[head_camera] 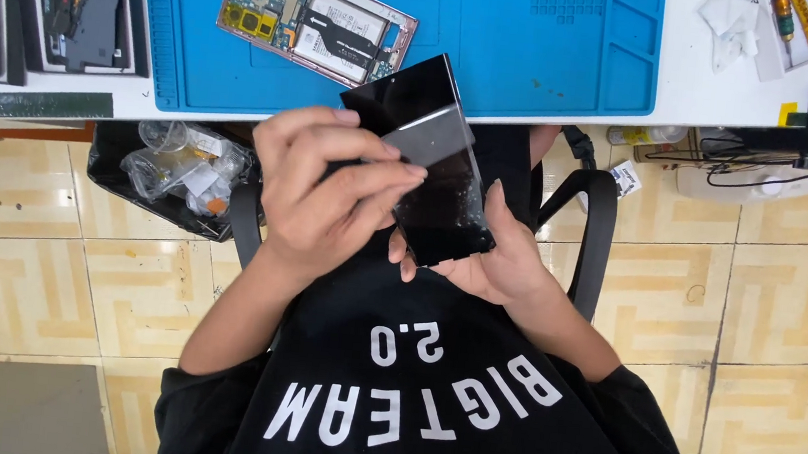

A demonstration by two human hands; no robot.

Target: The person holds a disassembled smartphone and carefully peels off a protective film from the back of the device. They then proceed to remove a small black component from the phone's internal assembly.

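Two hands hold a black phone panel (441, 206) over the lap near the desk (693, 102): the right hand (504, 266) cradles it while the left hand (323, 195) pinches a grey film strip (430, 136), apparently mid-peel, which calls for a slow, even pull.

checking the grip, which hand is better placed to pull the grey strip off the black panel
Left. The left hand has its fingertips on the grey strip, apparently pinching it, while the right hand cradles the black panel from beneath and steadies it.
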